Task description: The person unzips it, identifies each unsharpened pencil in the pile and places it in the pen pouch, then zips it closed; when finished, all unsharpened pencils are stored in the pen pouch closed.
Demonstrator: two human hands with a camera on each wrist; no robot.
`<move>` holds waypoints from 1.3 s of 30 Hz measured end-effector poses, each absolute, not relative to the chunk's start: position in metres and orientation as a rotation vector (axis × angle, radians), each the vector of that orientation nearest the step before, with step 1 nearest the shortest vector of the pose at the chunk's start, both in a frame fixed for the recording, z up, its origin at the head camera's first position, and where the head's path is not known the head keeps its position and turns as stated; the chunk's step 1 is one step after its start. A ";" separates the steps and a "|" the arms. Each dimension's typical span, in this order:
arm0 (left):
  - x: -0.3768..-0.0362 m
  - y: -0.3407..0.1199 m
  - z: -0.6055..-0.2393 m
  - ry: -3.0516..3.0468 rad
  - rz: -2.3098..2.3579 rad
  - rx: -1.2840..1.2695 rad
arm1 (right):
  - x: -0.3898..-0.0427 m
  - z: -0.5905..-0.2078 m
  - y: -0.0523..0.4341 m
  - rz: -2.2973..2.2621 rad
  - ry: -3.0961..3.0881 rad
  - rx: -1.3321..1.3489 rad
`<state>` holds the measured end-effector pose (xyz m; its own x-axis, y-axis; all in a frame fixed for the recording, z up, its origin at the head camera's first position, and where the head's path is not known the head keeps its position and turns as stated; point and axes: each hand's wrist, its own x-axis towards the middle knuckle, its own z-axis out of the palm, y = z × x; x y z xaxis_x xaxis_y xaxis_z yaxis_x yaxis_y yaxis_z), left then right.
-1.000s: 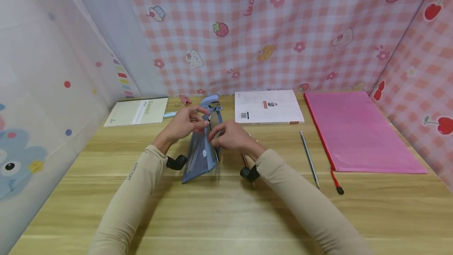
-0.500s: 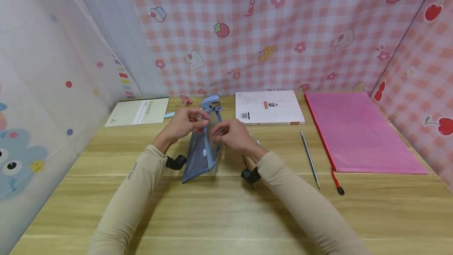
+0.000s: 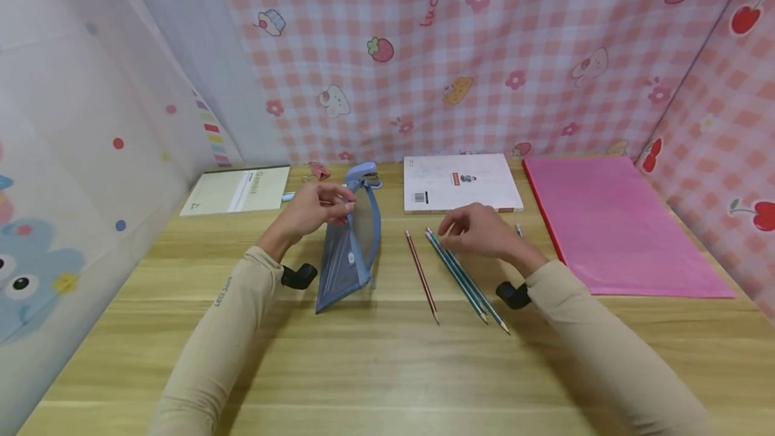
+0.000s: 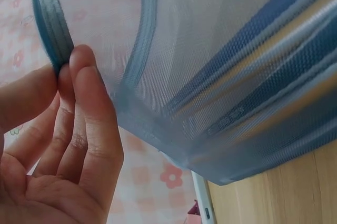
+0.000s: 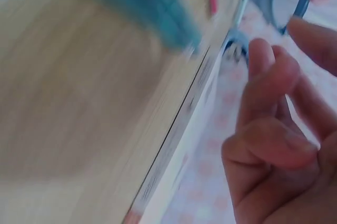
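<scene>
A blue mesh pencil pouch [image 3: 348,254] stands on edge on the wooden table, its mouth held up. My left hand [image 3: 311,210] pinches the pouch's upper rim; in the left wrist view the thumb and fingers [image 4: 63,77] close on the blue binding of the pouch [image 4: 221,77]. My right hand [image 3: 481,231] hovers to the right of the pouch, over the far ends of two teal pencils [image 3: 466,284]. Its fingers [image 5: 274,145] are loosely curled and hold nothing. A red pencil [image 3: 422,279] lies just left of the teal ones.
A white book [image 3: 460,182] lies behind my right hand and a pink folder [image 3: 617,224] at the right. A cream notebook [image 3: 236,190] sits at the back left, with a blue stapler-like tool [image 3: 361,172] and a pink clip [image 3: 316,170] behind the pouch. Another pencil [image 3: 519,229] shows beside my right hand.
My right hand has left the pouch and moved right, uncovering the red and teal pencils on the table. My left hand keeps its pinch on the pouch's rim.
</scene>
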<state>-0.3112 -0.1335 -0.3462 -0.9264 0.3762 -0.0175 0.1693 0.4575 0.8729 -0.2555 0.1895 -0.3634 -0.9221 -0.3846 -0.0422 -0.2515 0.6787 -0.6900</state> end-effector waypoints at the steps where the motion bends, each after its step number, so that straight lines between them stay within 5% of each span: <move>1: -0.311 -0.134 -0.346 2.495 1.458 0.471 | -0.254 -0.364 0.198 -1.043 2.695 -0.536; 8: -0.310 -0.137 -0.344 2.479 1.447 0.480 | -0.239 -0.367 0.222 -1.005 2.548 -0.687; 17: -0.311 -0.137 -0.347 2.475 1.467 0.480 | -0.212 -0.376 0.156 -1.232 2.460 -0.894; 26: -0.311 -0.137 -0.348 2.462 1.508 0.480 | -0.197 -0.391 0.098 -1.669 2.310 -0.627; 39: -0.309 -0.135 -0.350 2.513 1.481 0.503 | -0.194 -0.384 0.091 -1.627 2.491 -0.782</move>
<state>-0.3092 -0.1346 -0.3497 -0.9263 0.3766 0.0152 0.1957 0.4461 0.8733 -0.1941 0.0907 -0.3842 -0.8689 -0.4457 0.2154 -0.3763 0.3120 -0.8724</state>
